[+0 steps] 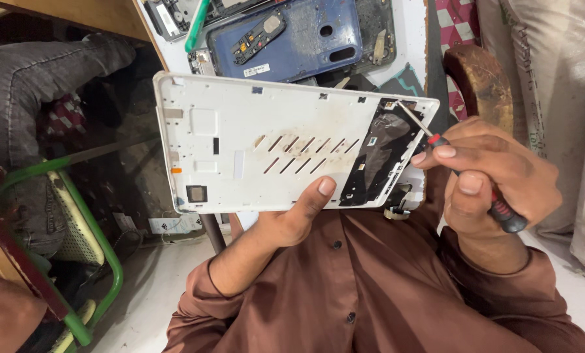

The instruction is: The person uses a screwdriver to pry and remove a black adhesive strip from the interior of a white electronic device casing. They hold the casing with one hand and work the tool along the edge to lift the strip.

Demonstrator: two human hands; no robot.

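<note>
My left hand (291,217) holds a white tablet back frame (240,150) from below, thumb pressed on its inner face near a row of slanted slots. The frame is stained brown around the slots and has a black panel (377,160) at its right end. My right hand (492,176) grips a small screwdriver (415,119) with a red and black handle. Its thin metal tip rests at the frame's upper right corner, beside the black panel. My brown shirt sleeves fill the lower part of the view.
Behind the frame a white table (407,33) carries a blue phone back cover (299,39), phone parts and a green-handled tool (196,26). A green-framed chair (100,252) and another person's grey-trousered leg (18,98) are at left. A round wooden piece (479,78) and sacks (554,65) stand at right.
</note>
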